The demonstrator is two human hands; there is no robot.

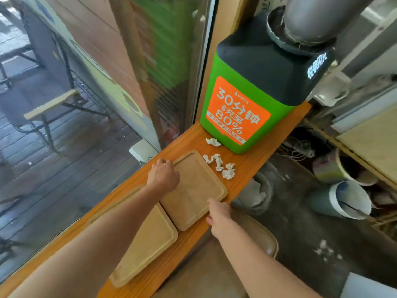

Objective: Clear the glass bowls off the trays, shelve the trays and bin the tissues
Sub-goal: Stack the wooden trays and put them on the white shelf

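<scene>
step: lift far flat wooden tray [194, 190] | left hand [164, 176] fingers curl on edge | right hand [219, 214] fingers wide, touching | tip: lift level

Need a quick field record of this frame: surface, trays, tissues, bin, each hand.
surface: orange wooden counter along a window
trays: two wooden, no bowls on either; far tray, near tray, its far side hidden by the left forearm
tissues: crumpled white tissues on the counter between far tray and green charging station
bin: waste bin on the floor right of the counter, paper inside
left hand: on far tray's left edge
right hand: at far tray's near right edge, grip unclear
</scene>
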